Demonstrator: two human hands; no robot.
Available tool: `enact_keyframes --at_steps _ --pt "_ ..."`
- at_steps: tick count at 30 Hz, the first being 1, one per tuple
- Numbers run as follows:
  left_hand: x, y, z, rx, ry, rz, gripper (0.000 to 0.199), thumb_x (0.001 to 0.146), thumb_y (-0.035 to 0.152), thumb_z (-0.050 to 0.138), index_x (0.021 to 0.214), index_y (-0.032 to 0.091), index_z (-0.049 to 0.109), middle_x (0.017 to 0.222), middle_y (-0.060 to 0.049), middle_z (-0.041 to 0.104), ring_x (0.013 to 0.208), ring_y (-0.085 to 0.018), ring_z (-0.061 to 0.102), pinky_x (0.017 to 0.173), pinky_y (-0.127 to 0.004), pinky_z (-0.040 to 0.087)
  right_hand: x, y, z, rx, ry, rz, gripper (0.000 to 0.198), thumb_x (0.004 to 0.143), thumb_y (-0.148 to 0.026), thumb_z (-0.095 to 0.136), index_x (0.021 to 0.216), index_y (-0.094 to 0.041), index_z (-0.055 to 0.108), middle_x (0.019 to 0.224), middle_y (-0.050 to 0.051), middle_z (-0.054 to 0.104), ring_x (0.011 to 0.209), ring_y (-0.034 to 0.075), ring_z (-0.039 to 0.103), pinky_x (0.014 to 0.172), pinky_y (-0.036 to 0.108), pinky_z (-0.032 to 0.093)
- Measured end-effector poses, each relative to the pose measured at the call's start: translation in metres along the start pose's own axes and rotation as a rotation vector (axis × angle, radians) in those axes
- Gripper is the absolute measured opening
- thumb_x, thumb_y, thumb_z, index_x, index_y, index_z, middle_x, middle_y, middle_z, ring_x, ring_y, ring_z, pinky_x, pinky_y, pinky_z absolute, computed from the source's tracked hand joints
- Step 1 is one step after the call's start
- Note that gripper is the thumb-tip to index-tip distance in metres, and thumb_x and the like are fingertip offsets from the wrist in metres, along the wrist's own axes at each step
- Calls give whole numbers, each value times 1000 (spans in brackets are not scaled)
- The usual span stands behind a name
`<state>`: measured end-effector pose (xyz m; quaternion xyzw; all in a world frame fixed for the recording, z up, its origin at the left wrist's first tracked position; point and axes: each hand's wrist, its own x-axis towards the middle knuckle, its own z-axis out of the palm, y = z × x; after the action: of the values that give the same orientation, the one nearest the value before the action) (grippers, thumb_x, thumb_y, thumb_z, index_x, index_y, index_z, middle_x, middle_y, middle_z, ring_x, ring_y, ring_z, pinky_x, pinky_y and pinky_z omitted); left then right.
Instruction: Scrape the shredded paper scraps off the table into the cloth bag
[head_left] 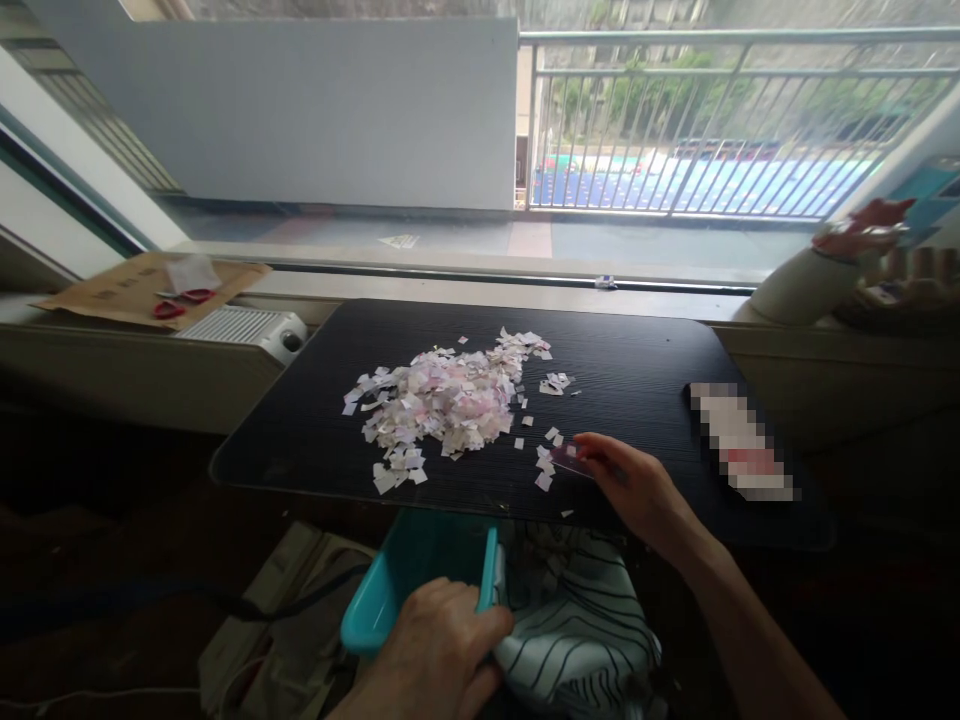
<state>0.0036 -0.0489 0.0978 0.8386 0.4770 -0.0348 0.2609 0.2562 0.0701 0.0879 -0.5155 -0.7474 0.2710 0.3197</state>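
My left hand [439,640] grips the near right rim of a turquoise plastic bin [366,610], held just below the table's front edge. My right hand [630,485] pinches a thin, flat, translucent card [571,460] over the black tabletop [637,370]. Small paper scraps [545,470] lie at the card's left edge, and one pale scrap shows on it. Left of that hand spreads a large heap of white and pinkish paper scraps [450,400]. A smaller cluster of scraps [556,383] sits beyond the card. The bin's inside is dark, so its contents cannot be made out.
A blurred-out flat object [742,440] rests on the table's right side. Red-handled scissors [180,300] lie on brown paper [112,290] at the far left, near a white ridged device [251,330]. Striped cloth [585,620] is below the table. A window and railing [675,130] stand beyond.
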Motion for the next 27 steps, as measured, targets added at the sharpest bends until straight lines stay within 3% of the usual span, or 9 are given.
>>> enact_keyframes --at_steps 6,11,17,24,27 --pt "-5 -3 -2 -13 0 -26 18 74 11 60 88 22 60 81 -2 61 77 -21 54 71 -33 36 -12 -7 -3 -33 -106 -35 28 91 -22 46 112 -22 64 102 4 72 89 17 68 80 28 54" --pt "-6 -2 -5 -30 -2 -62 14 78 14 61 89 23 61 83 -2 60 78 -22 53 73 -35 37 -18 -8 -3 -44 -80 -29 28 93 -23 45 113 -20 63 103 6 71 92 18 67 82 30 53" --pt "-8 -3 -4 -53 5 -66 14 79 13 61 89 23 61 82 -1 60 78 -21 53 73 -34 36 -34 -18 -6 11 -228 -30 24 94 -21 46 110 -24 63 100 2 70 87 14 67 77 24 52" --pt "-6 1 -8 -39 -32 -77 15 79 13 62 89 23 62 84 -2 61 80 -22 54 72 -34 36 -15 -7 -6 -46 29 -32 25 92 -23 48 113 -21 62 99 4 71 88 16 66 82 27 51" --pt "-8 -1 -6 -44 -15 -62 16 78 12 63 90 23 62 83 -2 61 79 -22 54 72 -33 35 -6 -6 -4 -82 38 -40 26 92 -21 46 112 -20 62 100 4 70 90 17 66 82 28 50"
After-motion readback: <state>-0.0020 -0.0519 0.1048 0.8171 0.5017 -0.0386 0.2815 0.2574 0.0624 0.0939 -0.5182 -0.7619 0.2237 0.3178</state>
